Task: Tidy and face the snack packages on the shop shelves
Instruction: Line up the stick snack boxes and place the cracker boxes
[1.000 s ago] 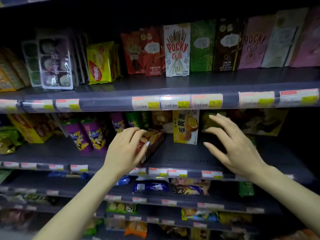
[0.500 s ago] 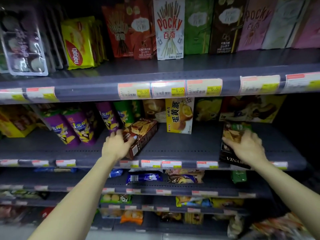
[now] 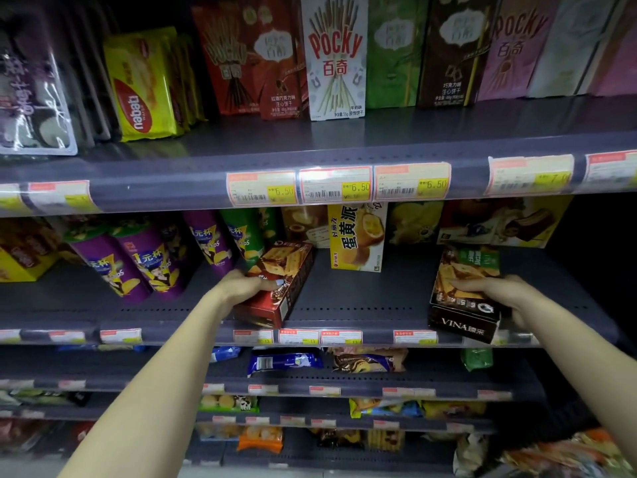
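Observation:
On the second shelf (image 3: pixel 344 298) a red-brown biscuit box (image 3: pixel 286 270) lies tilted at the front, and my left hand (image 3: pixel 246 286) grips its left side with the thumb over its top face. Further right a black VINA box (image 3: pixel 463 294) with a green corner stands at the shelf's front edge. My right hand (image 3: pixel 496 291) holds it from the right, fingers curled across its front. Between them at the back stands a yellow egg-pie box (image 3: pixel 356 236).
Purple and green chip cups (image 3: pixel 138 260) stand left of the red box. Cake boxes (image 3: pixel 496 220) line the back right. The upper shelf (image 3: pixel 344 181) carries Pocky boxes (image 3: pixel 336 56) and yellow wafer packs (image 3: pixel 144 84). Lower shelves hold several wrapped snacks.
My right hand reached in from mid-air and took hold of the VINA box, bringing it to the shelf's front edge. My left hand stayed on the red-brown box. The view moved closer and lower.

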